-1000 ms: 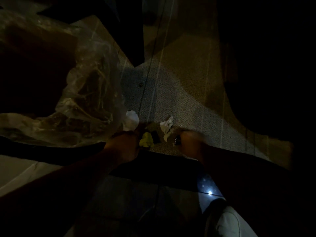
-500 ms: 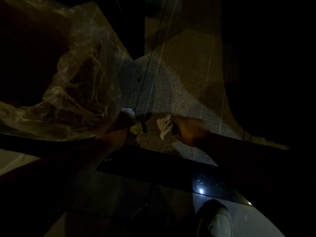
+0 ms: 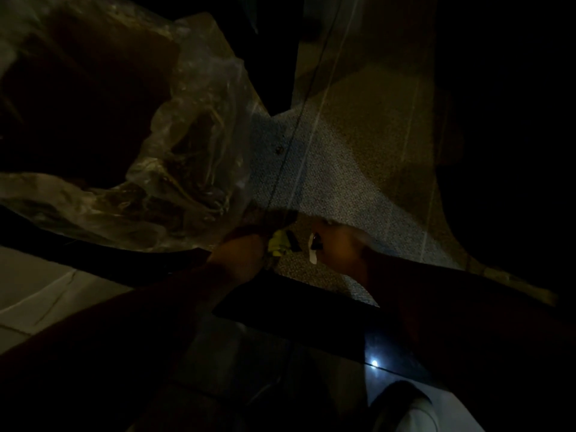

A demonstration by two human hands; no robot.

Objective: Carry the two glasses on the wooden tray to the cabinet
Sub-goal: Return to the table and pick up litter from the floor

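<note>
Two hands are in shot and neither has a glass or a tray in it, so heads up, you're nowhere near the actual carry. Taking the clear plastic bag (image 3: 174, 169) as the landmark: your left hand (image 3: 241, 254) sits right at its lower right corner, fingers curled shut around the bag's edge and a yellow scrap (image 3: 278, 244) bunched against it. Your right hand (image 3: 338, 247) is just past that, further right of the bag, closed in a pinch on a crumpled white paper (image 3: 312, 251), with something small and dark beside it that I can't make out.

What changed over the last second: the white wad that sat above your left hand at the bag's mouth is gone from view, probably inside the bag but it's too dark to be sure. The paper in your right hand was lying loose on the carpet (image 3: 327, 182) a second ago, and now it's lifted and mostly swallowed by your fist. Both hands also drifted closer to the bag's corner.

My read is you're cleaning up litter, not doing the task. The two glasses, the wooden tray and the cabinet don't show anywhere, and the right side, well away from the bag, is pure black. Both hands are full, so you'd need to dump this stuff first
</note>
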